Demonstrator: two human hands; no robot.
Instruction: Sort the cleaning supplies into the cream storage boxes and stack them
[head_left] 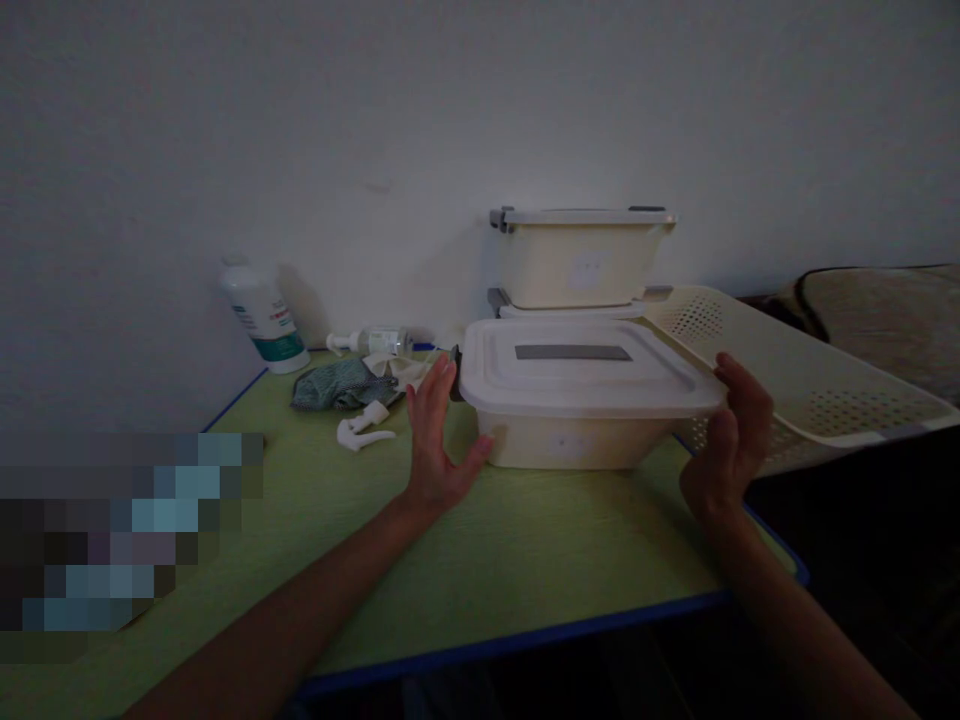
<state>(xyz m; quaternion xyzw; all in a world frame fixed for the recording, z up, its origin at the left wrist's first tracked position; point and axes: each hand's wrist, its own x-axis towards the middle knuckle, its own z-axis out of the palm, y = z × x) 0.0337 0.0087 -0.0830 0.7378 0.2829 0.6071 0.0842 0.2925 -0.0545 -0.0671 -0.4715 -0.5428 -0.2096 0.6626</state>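
A lidded cream storage box (562,440) with a grey strip on its white lid stands on the green table, between my two hands. My left hand (439,440) is open at the box's left end, fingers raised beside the dark side clip (454,372) and thumb close to the front wall. At the right front corner, my right hand (727,440) is open with slightly bent fingers apart, close to the lid's rim. Whether the fingertips touch the box is unclear. Behind it, a similar lidded box (577,265) sits on another lid (570,311).
A perforated cream basket (795,360) stands right of the boxes. At the left are a large white bottle (262,315), a clear pump bottle (379,341), a grey-green cloth (341,385) and a white pump head (365,428). The green table (525,570) has a blue edge.
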